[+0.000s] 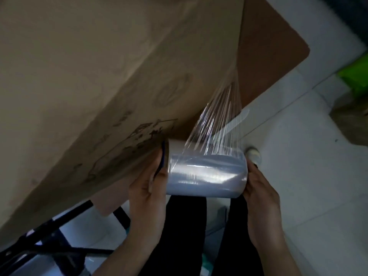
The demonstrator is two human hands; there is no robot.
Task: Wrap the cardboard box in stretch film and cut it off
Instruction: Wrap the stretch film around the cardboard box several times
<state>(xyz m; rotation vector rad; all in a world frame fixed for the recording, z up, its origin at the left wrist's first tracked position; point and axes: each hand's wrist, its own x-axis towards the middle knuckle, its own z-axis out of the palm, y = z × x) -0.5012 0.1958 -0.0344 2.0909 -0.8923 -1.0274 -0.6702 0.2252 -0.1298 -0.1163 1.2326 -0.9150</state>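
A large brown cardboard box (95, 72) fills the upper left of the head view, with dark printed marks near its lower edge. Below its edge I hold a roll of clear stretch film (207, 172) sideways between both hands. My left hand (147, 196) grips the roll's left end, fingers curled round the core. My right hand (260, 198) grips the right end. A taut, wrinkled band of film (221, 120) runs from the roll up to the box's right edge.
The box rests on a brown table top (266, 52) with a rounded corner. Black metal frame legs (59, 242) stand at the lower left. A pale tiled floor (318, 176) lies below, my shoe (253, 154) on it, and something green (356, 76) sits at the right.
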